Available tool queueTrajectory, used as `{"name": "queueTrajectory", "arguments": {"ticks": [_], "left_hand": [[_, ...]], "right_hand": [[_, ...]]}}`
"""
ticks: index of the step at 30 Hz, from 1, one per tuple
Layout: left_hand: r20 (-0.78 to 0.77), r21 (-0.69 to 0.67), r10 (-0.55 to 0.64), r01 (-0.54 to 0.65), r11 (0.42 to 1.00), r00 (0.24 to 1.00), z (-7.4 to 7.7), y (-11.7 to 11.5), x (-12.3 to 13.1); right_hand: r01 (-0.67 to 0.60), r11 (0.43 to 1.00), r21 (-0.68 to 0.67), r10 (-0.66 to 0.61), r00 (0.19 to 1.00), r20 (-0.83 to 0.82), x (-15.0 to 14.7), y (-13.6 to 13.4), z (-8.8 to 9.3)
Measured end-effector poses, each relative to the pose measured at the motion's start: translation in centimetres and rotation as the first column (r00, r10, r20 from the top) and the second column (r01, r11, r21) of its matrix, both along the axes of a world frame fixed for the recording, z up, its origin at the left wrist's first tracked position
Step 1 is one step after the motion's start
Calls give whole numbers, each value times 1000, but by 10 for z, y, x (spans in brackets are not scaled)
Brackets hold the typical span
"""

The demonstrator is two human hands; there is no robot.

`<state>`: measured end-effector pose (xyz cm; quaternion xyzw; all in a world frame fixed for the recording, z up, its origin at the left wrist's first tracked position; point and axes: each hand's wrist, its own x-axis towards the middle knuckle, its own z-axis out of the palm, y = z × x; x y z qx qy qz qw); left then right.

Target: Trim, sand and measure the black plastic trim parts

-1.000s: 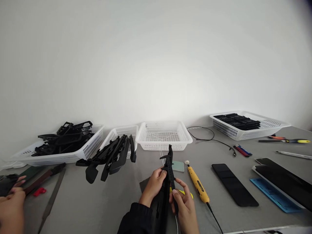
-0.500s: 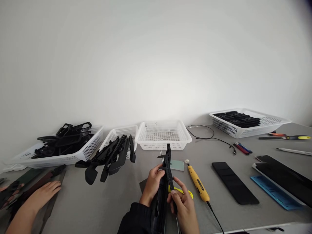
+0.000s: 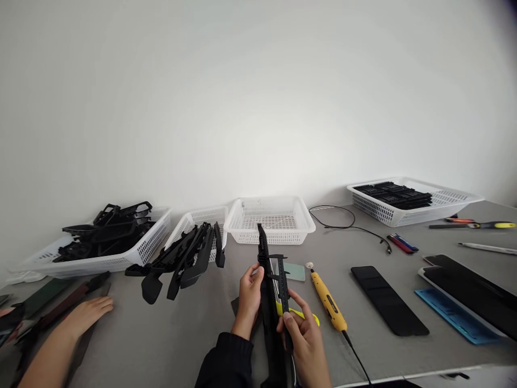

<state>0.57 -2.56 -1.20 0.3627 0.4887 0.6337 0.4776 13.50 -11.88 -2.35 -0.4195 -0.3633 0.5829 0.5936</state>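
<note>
My left hand (image 3: 250, 293) is closed around a long black plastic part (image 3: 271, 323), which stands up with its narrow tip towards the white baskets. In my right hand (image 3: 301, 334) is a black caliper (image 3: 283, 285), its jaws pointing left towards the part's upper section. Whether the jaws touch the part I cannot tell. Behind my right hand lies a yellow-handled tool (image 3: 309, 317), partly hidden. A pale green block (image 3: 294, 271) lies just beyond the caliper, and a yellow rotary tool (image 3: 328, 302) with a cord is to the right.
White baskets of black parts stand at left (image 3: 151, 245), centre-left (image 3: 189, 220) and far right (image 3: 391, 218); the middle basket (image 3: 270, 237) shows none. A black phone-like slab (image 3: 388, 302), pens (image 3: 403, 243) and a blue tray (image 3: 456, 315) lie right. Another person's hand (image 3: 91, 312) works at left.
The black part has turned more upright and its tip has shifted left. The caliper, crossing the part before, now sits to its right. The other person's hand has moved slightly right.
</note>
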Motion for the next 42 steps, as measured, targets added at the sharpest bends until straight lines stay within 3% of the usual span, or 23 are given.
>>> {"name": "queueTrajectory", "arguments": {"ticks": [11,18,24,32,42], "left_hand": [[16,47,-89,89,995,996,1,-3,-1],[-56,33,-177,179,983,983,12,-11,1],[-103,39,-173,178,983,979,17,-14,1],[-116,30,-155,159,987,981,17,-15,1],[-116,35,-168,173,984,979,21,-16,2]], "right_hand": [[-33,998,51,28,996,80,-2,2,-2],[-5,1000,13,4,999,42,-3,7,-6],[26,998,57,-27,1000,11,0,8,-9],[2,1000,-12,-3,994,-113,0,9,-9],[-20,1000,-24,21,999,48,-2,7,5]]}}
